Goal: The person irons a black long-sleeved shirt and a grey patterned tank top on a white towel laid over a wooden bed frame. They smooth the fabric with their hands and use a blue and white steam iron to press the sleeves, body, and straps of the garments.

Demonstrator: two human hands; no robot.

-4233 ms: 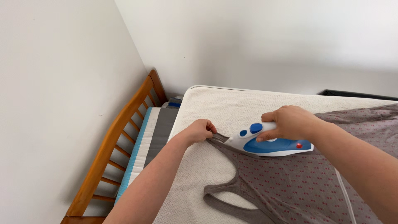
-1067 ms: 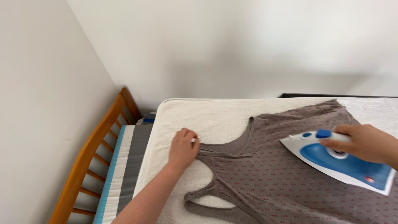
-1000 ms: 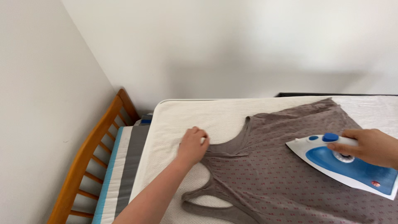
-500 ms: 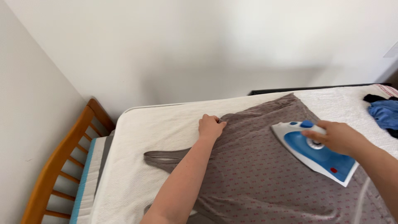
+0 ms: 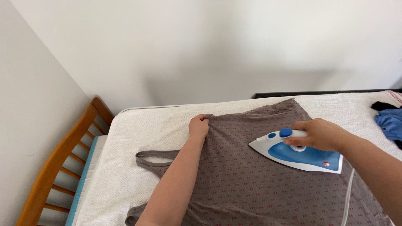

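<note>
A grey-brown sleeveless top [image 5: 255, 175] with small red dots lies flat on a white towel [image 5: 142, 138] that covers the bed, its straps pointing toward the wooden bed frame [image 5: 63, 159] at the left. The left hand [image 5: 198, 126] is closed, fingers curled and pinching the upper side edge of the top where the fabric meets the towel; the left forearm runs across the garment from the lower edge of the view. The right hand [image 5: 319, 134] is wrapped around the white handle of a blue and white iron [image 5: 299, 152], fingers pressed together over the grip. The iron rests soleplate-down on the top, well apart from the left hand, with its pointed tip directed toward that hand. A white cord [image 5: 346, 196] trails from the rear of the iron down across the fabric. At the far right edge of the bed lie blue and dark garments [image 5: 389, 121] (only partly in view), apart from the top.
</note>
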